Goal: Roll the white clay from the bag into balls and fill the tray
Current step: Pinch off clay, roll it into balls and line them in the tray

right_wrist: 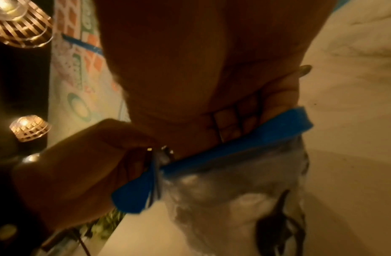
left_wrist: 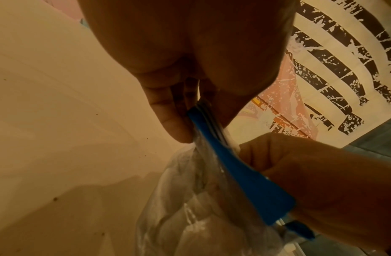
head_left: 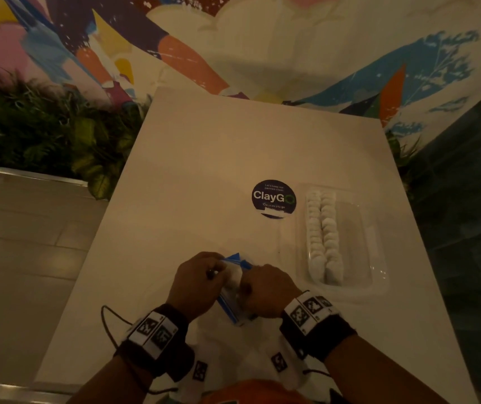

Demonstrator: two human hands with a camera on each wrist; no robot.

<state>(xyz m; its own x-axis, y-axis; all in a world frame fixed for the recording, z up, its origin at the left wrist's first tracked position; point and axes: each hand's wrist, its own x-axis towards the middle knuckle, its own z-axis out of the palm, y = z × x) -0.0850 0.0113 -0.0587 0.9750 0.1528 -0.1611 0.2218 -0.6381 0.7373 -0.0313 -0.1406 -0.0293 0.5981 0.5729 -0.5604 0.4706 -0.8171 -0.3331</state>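
The white table (head_left: 204,176) bears a clear tray (head_left: 361,246) beside a round sticker (head_left: 273,199).

Bag (head_left: 234,284) near the table's (head_left: 204,158) front edge; tray (head_left: 376,258) to its right (sticker (head_left: 273,198) just left of tray).

Colourful mural wall (head_left: 262,39), white table (head_left: 204,158)

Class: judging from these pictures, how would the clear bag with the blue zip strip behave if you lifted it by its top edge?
The bag would probably sag and fold: its clear film looks thin and crumpled. White lumps show low inside, so it likely hangs bottom-heavy. Both the left hand and right hand pinch its blue strip, which seems the firmest hold.
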